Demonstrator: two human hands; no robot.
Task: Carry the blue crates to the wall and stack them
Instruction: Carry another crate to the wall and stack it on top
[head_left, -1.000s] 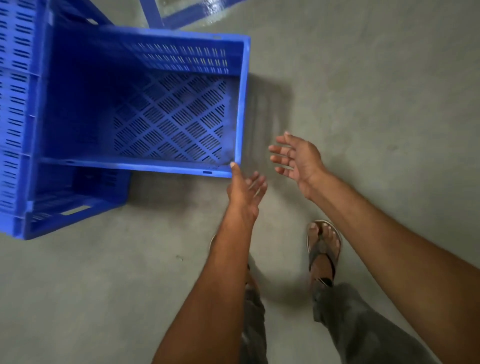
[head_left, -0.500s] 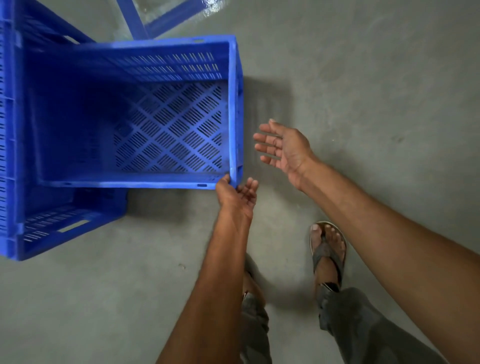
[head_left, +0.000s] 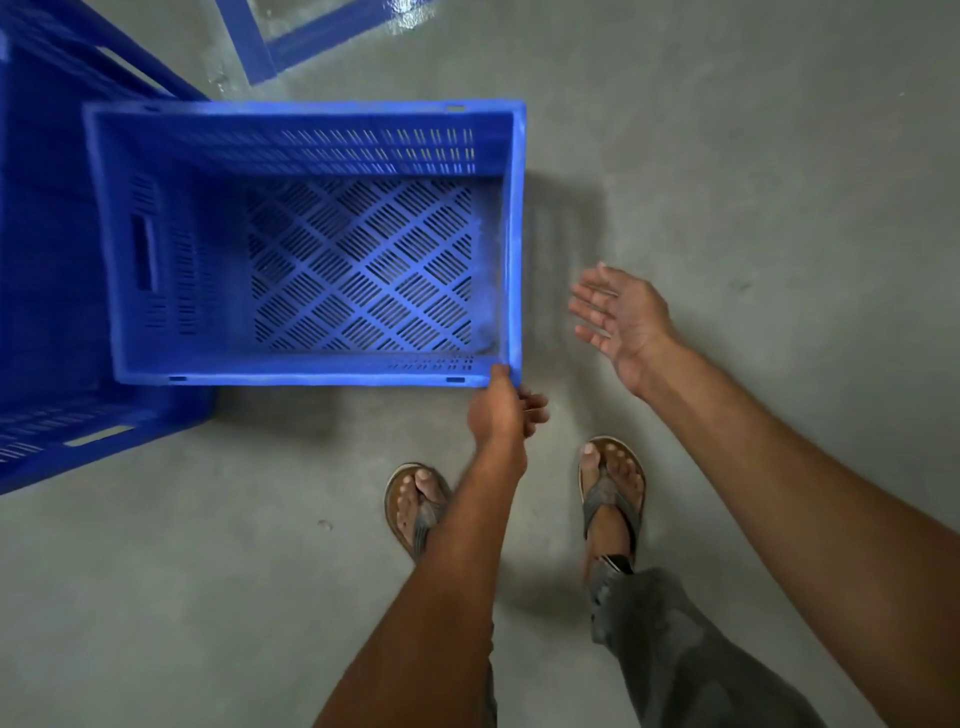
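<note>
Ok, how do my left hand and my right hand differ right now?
The left hand grips the blue crate at its near right corner; the right hand holds nothing. The left hand's fingers are curled; the right hand's are straight and spread. The left hand touches the crate; the right hand hangs beside it, apart. Both are bare and reach forward over the floor.
</note>
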